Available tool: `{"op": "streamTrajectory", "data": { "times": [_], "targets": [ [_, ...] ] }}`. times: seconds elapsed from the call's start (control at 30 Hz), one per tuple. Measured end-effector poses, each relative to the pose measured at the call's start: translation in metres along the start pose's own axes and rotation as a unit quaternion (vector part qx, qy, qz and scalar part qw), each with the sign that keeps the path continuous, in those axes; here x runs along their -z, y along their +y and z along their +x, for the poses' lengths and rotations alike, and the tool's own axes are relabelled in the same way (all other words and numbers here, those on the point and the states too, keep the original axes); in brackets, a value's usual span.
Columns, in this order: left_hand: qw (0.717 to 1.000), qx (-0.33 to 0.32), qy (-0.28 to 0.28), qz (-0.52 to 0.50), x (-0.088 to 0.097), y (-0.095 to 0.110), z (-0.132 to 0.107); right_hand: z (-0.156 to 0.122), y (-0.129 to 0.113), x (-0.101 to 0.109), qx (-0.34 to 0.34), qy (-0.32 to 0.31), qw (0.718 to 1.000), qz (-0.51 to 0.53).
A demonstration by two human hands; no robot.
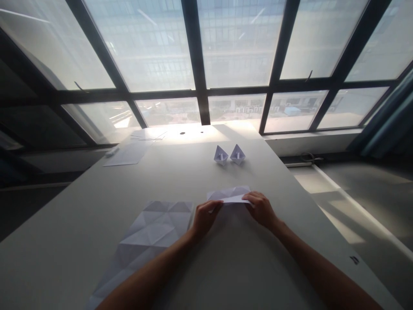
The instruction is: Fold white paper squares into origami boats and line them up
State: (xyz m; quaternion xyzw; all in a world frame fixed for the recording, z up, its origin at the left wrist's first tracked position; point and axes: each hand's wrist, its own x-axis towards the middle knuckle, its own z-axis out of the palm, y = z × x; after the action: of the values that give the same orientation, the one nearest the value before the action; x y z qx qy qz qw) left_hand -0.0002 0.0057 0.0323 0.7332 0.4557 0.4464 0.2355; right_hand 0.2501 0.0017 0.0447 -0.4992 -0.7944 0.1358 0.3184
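Note:
A creased white sheet of paper (229, 192) is held near the middle of the table, its near part folded up into a strip. My left hand (206, 215) pinches the left end of that strip between thumb and fingers. At the other end, my right hand (260, 209) grips the paper in the same way. Left of my hands lies a larger paper (151, 232) covered in triangular creases, partly hidden under my left forearm. Beyond my hands stand two folded paper boats, the left paper boat (221, 155) and the right paper boat (238, 154), side by side.
Flat white sheets (124, 154) lie at the table's far left, with thin paper strips (148, 137) behind them. The white table (80, 224) reaches to large windows. A small dark object (355, 259) sits by the right edge. A curtain (383, 120) hangs at right.

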Motion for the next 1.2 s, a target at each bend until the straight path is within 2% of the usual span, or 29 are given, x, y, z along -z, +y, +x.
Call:
{"op": "streamTrajectory", "data": {
  "times": [0.1,0.2,0.27,0.37,0.43,0.53,0.67,0.73,0.8,0.87,0.97,1.07,1.13,1.2],
  "targets": [
    [0.995,0.046,0.076,-0.045,0.001,0.0,0.001,0.001,0.007,-0.002,-0.061,0.078,0.983,0.155],
    [0.988,0.079,0.11,-0.081,0.001,-0.004,0.003,0.002,0.009,-0.005,-0.13,0.13,0.955,0.235],
    [0.981,0.094,0.109,-0.131,0.0,-0.005,0.003,0.003,0.009,-0.007,-0.16,0.159,0.941,0.251],
    [0.962,0.117,0.075,-0.237,-0.003,-0.004,0.002,0.006,0.01,-0.009,-0.193,0.185,0.922,0.281],
    [0.954,0.132,0.049,-0.266,-0.005,-0.003,0.001,0.007,0.012,-0.01,-0.216,0.188,0.911,0.298],
    [0.966,0.14,0.03,-0.216,-0.006,-0.005,0.004,0.007,0.016,-0.011,-0.225,0.159,0.926,0.256],
    [0.987,0.127,0.049,-0.088,-0.002,-0.01,0.011,0.003,0.022,-0.012,-0.198,0.127,0.964,0.125],
    [0.992,0.092,0.074,-0.033,0.0,-0.01,0.012,0.001,0.021,-0.013,-0.192,0.111,0.972,0.081],
    [0.996,0.026,0.085,0.011,0.0,-0.007,0.008,-0.001,0.018,-0.017,-0.191,0.091,0.975,0.059],
    [0.996,-0.049,0.049,0.053,-0.002,-0.003,0.003,-0.002,0.013,-0.021,-0.186,0.073,0.979,0.038],
    [0.98,-0.111,-0.089,0.14,-0.008,0.001,-0.005,-0.004,0.006,-0.028,-0.177,0.039,0.983,-0.019],
    [0.94,-0.127,-0.222,0.228,-0.012,0.001,-0.008,-0.006,0.001,-0.031,-0.176,0.031,0.981,-0.079],
    [0.915,-0.124,-0.273,0.27,-0.012,0.0,-0.008,-0.006,-0.003,-0.03,-0.157,0.063,0.978,-0.124],
    [0.901,-0.12,-0.295,0.295,-0.011,0.0,-0.008,-0.007,-0.009,-0.03,-0.124,0.103,0.972,-0.172]
  ]
}}
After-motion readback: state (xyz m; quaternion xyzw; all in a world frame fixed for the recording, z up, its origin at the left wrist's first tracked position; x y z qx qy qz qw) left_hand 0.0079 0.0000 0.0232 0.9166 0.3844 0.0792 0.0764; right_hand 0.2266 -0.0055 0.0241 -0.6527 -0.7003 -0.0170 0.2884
